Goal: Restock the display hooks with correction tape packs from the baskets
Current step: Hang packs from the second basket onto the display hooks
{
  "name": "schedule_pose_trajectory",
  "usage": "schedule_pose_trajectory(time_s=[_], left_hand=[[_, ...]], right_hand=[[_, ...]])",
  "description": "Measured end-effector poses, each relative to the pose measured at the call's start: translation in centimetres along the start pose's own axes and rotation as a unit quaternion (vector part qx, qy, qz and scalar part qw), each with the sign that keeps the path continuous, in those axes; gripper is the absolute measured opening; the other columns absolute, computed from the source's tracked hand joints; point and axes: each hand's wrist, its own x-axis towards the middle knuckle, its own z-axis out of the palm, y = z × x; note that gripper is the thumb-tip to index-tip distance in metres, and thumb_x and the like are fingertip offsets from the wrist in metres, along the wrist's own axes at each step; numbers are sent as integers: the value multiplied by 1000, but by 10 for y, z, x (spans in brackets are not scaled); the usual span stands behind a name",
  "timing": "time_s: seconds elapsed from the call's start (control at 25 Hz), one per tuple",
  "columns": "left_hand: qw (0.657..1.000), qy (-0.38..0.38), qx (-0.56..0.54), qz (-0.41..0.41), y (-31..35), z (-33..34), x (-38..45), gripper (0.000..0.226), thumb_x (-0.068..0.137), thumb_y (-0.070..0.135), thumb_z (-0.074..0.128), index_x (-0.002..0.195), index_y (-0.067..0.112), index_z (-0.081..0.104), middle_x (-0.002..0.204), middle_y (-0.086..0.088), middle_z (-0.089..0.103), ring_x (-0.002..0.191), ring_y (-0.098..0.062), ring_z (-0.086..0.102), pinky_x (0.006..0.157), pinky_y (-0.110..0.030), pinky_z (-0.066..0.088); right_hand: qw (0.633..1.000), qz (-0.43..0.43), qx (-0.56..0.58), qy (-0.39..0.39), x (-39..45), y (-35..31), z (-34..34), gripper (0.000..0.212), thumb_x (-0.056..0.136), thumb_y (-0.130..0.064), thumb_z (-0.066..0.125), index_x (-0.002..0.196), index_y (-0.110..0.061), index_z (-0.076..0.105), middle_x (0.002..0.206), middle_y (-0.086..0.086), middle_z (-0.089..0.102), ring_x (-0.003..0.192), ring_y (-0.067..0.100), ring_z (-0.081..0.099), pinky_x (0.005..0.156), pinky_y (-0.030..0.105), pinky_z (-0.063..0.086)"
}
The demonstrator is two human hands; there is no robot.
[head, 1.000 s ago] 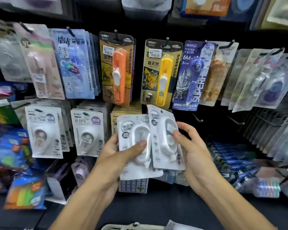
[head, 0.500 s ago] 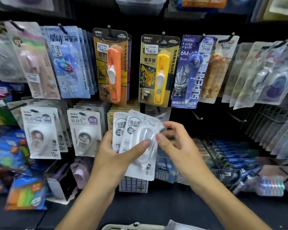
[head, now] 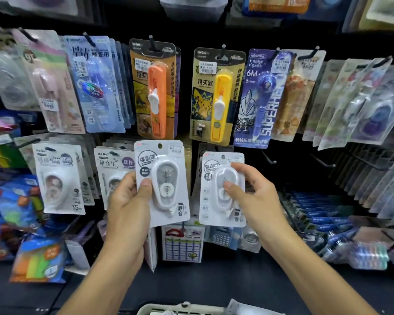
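While gripped, two flat glossy packs (head: 162,183)

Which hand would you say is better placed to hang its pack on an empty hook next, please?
Probably the right hand: its white pack sits just left of the bare hooks, while the left hand holds its pack in front of hooks that look full.

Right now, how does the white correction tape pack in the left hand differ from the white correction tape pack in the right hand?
The white pack in the left hand sits higher and looks larger than the white pack in the right hand. The left hand grips its pack by the left edge, thumb beside the blister; the right hand holds its pack from the right, thumb on the blister. Both show the same white oval dispenser on a white card with a hang hole.
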Motion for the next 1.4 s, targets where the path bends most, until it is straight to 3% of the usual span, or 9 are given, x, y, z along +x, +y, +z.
schedule_pose_trajectory(time_s=[0.2,0.4,0.52,0.68,0.8,1.0,1.12,1.24,1.4], left_hand=[[1000,-14,0,9,-3,4,-1,26,105,12,50,99,26,71,97,14,79,88,0,72,85,-28,53],[998,-58,-11,0,-8,16,3,33,106,13,49,94,32,74,97,8,80,86,-6,75,68,-24,58],[986,-158,49,17,-11,34,4,26,104,15,52,99,31,72,93,8,79,78,-6,74,58,-19,56],[893,-120,379,209,-24,37,16,31,96,27,60,128,28,63,129,9,62,119,-15,55,101,-44,49],[847,-118,480,198,-23,27,24,58,94,32,61,149,31,44,159,7,34,145,-20,27,119,-51,29],[796,-177,559,151,-32,23,23,75,96,43,54,159,36,15,170,11,-8,156,-22,2,126,-52,16],[772,-178,592,147,-26,20,13,75,95,40,54,159,32,16,171,4,-6,155,-27,5,125,-52,18],[750,-218,611,130,-25,9,4,76,94,39,59,159,29,20,170,-4,8,152,-32,19,122,-49,26],[561,-458,690,20,-61,-21,-35,80,97,47,57,161,34,12,165,-1,30,148,-26,35,113,-36,34]], right_hand=[[998,18,41,34,8,0,4,31,90,-16,64,106,-41,72,114,-11,70,88,7,66,60,18,50],[958,-74,-277,-5,4,3,9,46,92,-51,59,135,-38,49,141,-17,45,125,11,47,98,29,44],[996,-67,-25,-61,-1,-5,22,37,79,-54,71,103,-39,47,104,-16,65,91,9,66,76,28,52],[999,8,40,1,10,3,15,34,86,-21,78,108,-36,58,122,-4,64,99,3,68,72,27,61],[999,27,-4,26,15,10,4,30,90,-26,75,115,-36,61,132,-3,60,75,-13,64,51,11,51],[977,2,-173,-122,27,21,3,82,94,-10,66,157,-41,22,166,-16,11,149,1,16,115,31,32],[967,-40,-249,-26,5,45,3,77,96,-8,60,157,-39,23,166,-16,8,150,11,18,106,31,40],[919,-11,-379,-108,-36,87,0,47,98,-15,57,144,-23,47,148,3,49,129,25,51,100,35,45],[661,-11,-577,-480,-150,157,14,34,96,-21,53,129,-22,55,131,6,61,114,32,61,87,39,50]])
